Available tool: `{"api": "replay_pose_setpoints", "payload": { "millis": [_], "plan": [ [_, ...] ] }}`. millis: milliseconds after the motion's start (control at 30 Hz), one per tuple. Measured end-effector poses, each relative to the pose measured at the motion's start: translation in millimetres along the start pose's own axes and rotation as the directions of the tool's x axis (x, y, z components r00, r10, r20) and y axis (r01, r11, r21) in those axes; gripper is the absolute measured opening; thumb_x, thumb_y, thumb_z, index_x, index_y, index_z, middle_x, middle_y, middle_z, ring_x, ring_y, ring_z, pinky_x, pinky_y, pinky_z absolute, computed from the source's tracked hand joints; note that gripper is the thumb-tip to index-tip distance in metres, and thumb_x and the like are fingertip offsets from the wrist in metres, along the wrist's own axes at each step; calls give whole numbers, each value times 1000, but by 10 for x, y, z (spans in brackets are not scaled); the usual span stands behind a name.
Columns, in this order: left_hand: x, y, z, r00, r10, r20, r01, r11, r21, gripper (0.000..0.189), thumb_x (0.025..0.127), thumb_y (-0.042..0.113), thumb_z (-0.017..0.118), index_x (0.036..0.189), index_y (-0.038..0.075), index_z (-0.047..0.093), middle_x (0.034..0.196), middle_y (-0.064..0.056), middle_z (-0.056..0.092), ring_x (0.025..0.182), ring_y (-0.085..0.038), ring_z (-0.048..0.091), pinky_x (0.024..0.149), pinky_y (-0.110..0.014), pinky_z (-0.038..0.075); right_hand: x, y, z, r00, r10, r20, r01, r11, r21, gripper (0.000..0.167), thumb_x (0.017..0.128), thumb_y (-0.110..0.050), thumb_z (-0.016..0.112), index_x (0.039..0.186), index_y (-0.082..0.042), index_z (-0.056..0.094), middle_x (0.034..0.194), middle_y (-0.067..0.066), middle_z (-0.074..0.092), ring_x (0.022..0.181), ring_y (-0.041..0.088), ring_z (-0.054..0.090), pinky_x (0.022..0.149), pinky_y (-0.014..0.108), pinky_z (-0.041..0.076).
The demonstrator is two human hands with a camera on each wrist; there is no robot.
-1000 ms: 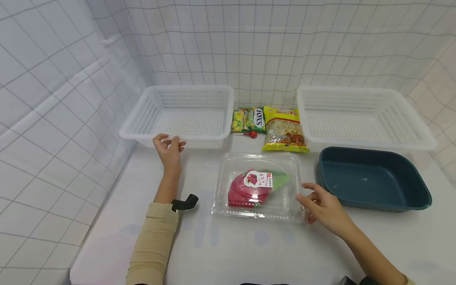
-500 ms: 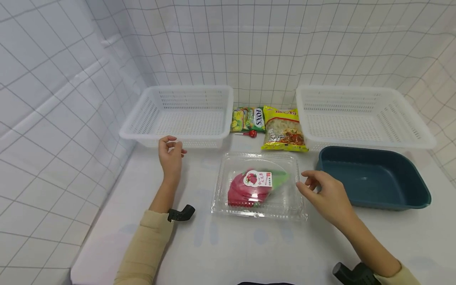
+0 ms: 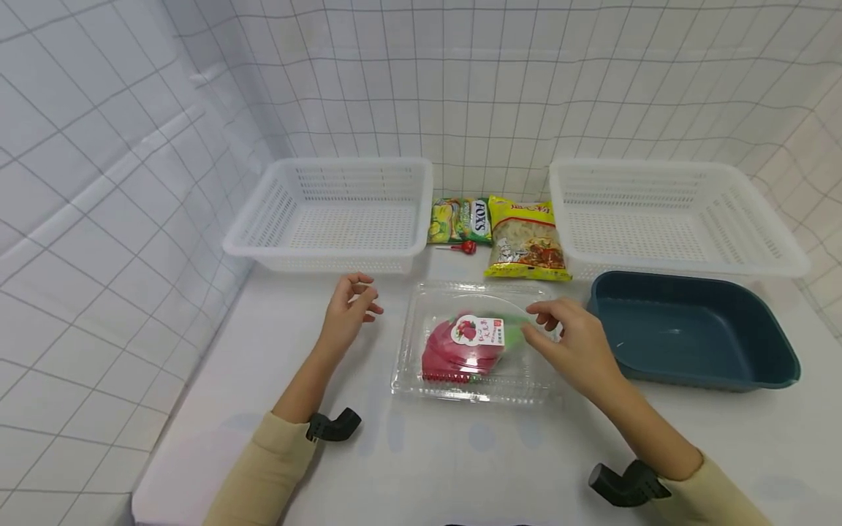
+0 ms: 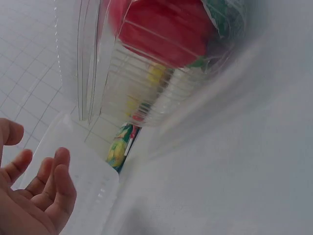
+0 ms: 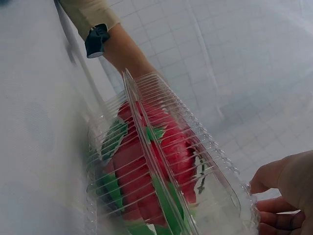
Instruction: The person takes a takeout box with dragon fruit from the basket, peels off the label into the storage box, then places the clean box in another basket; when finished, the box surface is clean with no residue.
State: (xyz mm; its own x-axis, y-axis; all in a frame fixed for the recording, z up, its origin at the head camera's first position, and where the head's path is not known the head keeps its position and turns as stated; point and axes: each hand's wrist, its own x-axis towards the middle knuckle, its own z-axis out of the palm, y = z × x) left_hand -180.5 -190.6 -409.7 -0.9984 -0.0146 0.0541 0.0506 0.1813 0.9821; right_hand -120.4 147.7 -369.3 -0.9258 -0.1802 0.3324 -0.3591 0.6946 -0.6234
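Note:
A clear plastic clamshell box (image 3: 408, 365) stands at the middle of the table. Inside it lies a red and green dragon fruit (image 3: 460, 351) under a printed label (image 5: 156, 161). My left hand (image 3: 349, 314) hovers left of the box, fingers loosely bent, with nothing in it; the left wrist view shows those fingers (image 4: 61, 191) apart from the box. Over the box's right side is my right hand (image 3: 579, 351), fingers loosely bent and gripping nothing. In the right wrist view its fingers (image 5: 266, 178) are at the box's edge; whether they touch it I cannot tell.
White baskets stand at back left (image 3: 329, 256) and back right (image 3: 677, 256). Between them lie a green FOX'S candy bag (image 3: 460, 220), a red lollipop (image 3: 468, 247) and a yellow food packet (image 3: 528, 241). A dark blue basin (image 3: 691, 329) is right of the box.
My left hand has moved away from the left basket, rightward and nearer me. My right hand has shifted from the box's right edge to over it. The box stays put.

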Motion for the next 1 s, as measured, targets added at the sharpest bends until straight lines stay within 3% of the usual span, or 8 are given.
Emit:
{"api": "replay_pose_setpoints", "payload": {
  "millis": [133,300,433,767,1000],
  "plan": [
    [-83,9,27,982,-64,178,50,995,84,40,101,23,53,135,8,37,110,-19,50,87,-28,65,75,-34,55,47,-33,45,1000,-1,23,1,1000,6,21,87,-13,72,106,-3,71,91,7,62,84,22,55,69,38,45],
    [-154,-11,32,921,-153,359,110,984,137,51,101,33,53,143,18,27,111,-22,51,84,-29,64,75,-36,55,108,-58,103,999,-24,34,24,1000,3,15,86,-12,73,99,-5,72,87,5,61,82,23,55,70,39,45],
    [-185,-37,30,876,-139,462,111,990,88,58,100,31,53,147,21,21,109,-19,51,85,-28,61,75,-38,54,145,-64,156,999,-22,43,23,1000,-14,12,85,-13,74,94,-6,74,82,2,59,78,21,52,68,37,43],
    [-267,-52,44,791,-47,611,104,993,-58,88,87,19,71,150,23,10,102,-13,44,71,-17,60,63,-29,53,159,-79,231,999,-39,25,39,999,-16,5,83,-10,73,88,-8,74,78,0,56,76,20,50,69,38,39],
    [-282,-47,69,777,35,629,66,988,-137,88,86,19,74,151,20,15,100,-12,39,63,-13,55,61,-26,52,168,-92,245,999,-41,16,42,998,-41,5,82,-10,73,86,-8,73,76,1,54,75,20,50,73,42,36]
  ]
}}
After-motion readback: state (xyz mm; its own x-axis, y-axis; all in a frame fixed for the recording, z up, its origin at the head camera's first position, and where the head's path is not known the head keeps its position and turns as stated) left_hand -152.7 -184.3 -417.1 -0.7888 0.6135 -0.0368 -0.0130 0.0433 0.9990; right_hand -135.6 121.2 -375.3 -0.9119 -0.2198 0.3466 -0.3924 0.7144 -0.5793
